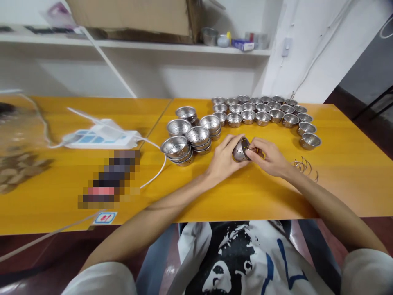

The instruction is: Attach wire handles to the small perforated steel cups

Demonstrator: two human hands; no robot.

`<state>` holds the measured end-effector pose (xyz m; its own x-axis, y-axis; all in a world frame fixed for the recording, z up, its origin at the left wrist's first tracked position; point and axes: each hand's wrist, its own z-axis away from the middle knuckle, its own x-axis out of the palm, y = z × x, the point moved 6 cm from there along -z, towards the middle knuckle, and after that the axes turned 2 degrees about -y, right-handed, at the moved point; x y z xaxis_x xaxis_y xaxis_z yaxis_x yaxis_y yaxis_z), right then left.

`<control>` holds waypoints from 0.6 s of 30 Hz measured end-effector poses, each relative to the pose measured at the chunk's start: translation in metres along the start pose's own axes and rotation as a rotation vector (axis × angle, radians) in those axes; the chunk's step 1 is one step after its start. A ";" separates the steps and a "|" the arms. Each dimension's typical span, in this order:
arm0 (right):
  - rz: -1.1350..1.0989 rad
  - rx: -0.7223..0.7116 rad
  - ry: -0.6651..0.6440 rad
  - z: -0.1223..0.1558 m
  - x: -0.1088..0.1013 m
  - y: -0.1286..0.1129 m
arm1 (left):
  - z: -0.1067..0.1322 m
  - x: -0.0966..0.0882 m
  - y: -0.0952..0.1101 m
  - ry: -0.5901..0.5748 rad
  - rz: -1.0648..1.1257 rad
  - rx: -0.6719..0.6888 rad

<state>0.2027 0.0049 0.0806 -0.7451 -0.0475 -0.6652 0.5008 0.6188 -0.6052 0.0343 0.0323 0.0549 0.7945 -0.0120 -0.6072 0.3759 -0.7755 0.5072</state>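
Observation:
My left hand (pixel 223 157) is wrapped round a small perforated metal cup (pixel 238 152), tilted with its mouth toward the right. At the cup's rim my right hand (pixel 267 155) is closed, thumb and fingertips pinched together partly inside the mouth. A thin piece may be between those fingers, but it is too small to make out. Right of my right hand, several thin curved metal pieces (pixel 302 165) lie loose on the table. To the left of my hands stand stacked perforated cups (pixel 175 147), mouths up.
Rows of single metal cups (pixel 248 116) line the back right of the yellow table (pixel 264 196). On the left are a white power strip (pixel 104 139) with cables, a pixelated dark object (pixel 112 176) and brown pieces (pixel 21 170). Behind, a shelf (pixel 147 44) bears a cardboard box (pixel 132 18).

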 end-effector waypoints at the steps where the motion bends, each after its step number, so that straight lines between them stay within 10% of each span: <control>1: -0.004 -0.018 -0.031 0.000 0.002 0.001 | 0.002 0.002 0.001 -0.006 -0.001 -0.018; 12: -0.186 -0.009 0.008 0.006 -0.002 0.009 | -0.001 0.009 0.016 -0.102 -0.042 -0.057; 15: -0.399 0.061 0.196 0.010 -0.039 0.010 | -0.020 -0.020 0.017 -0.015 -0.072 -0.074; 18: -0.101 0.078 0.214 0.028 -0.077 0.016 | -0.054 -0.082 -0.009 0.106 -0.105 -0.187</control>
<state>0.2806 -0.0033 0.1096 -0.8654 0.0662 -0.4967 0.4452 0.5564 -0.7016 -0.0084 0.0745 0.1336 0.7886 0.1365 -0.5996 0.5328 -0.6385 0.5553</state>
